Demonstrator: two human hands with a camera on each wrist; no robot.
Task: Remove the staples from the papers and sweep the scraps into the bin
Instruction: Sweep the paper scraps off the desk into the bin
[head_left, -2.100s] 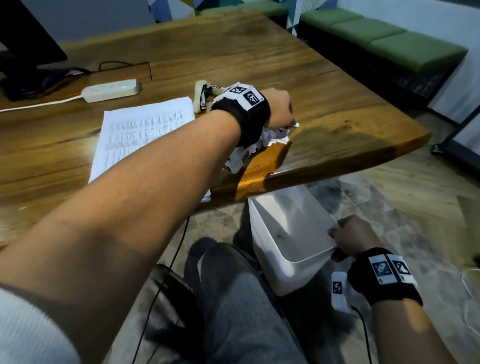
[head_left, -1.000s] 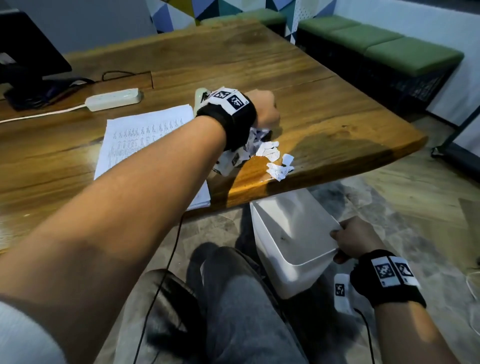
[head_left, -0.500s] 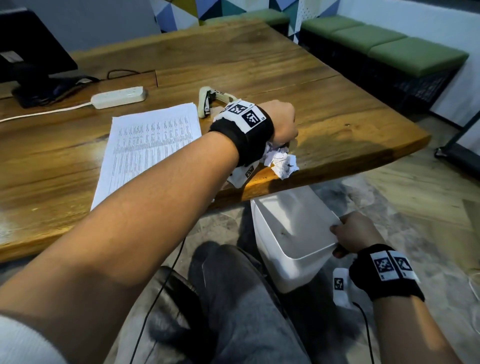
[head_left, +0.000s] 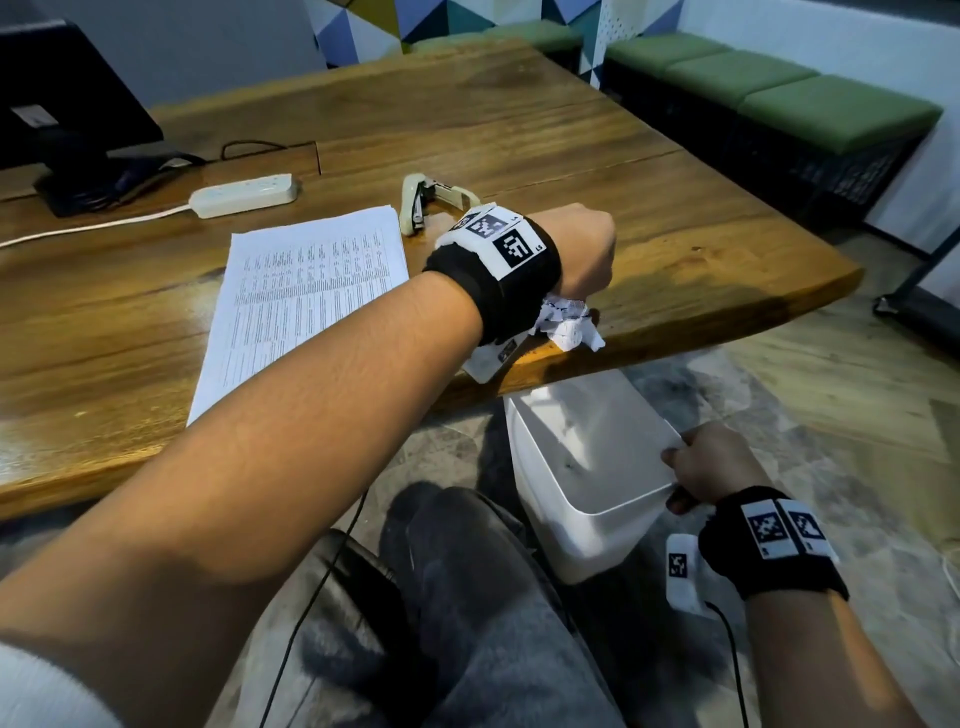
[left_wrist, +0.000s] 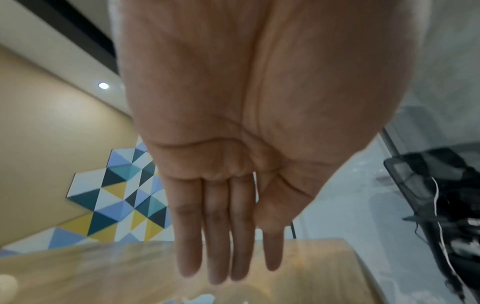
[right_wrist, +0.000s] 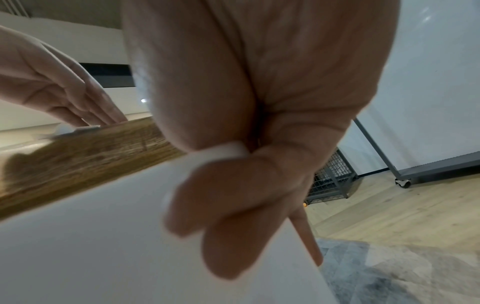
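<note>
In the head view the left hand (head_left: 584, 249) and its wristband cover most of the paper scraps (head_left: 566, 325) at the table edge (head_left: 675, 332), so the size of the pile cannot be told, and the monitor (head_left: 62, 114) at ten o'clock is cut off by the frame. The bin (head_left: 582, 467) hides its floor under a dim wall, where small specks are too tiny to name. The right wrist view blurs the bin rim (right_wrist: 223, 150) and the right hand (right_wrist: 246, 185) gripping it
</note>
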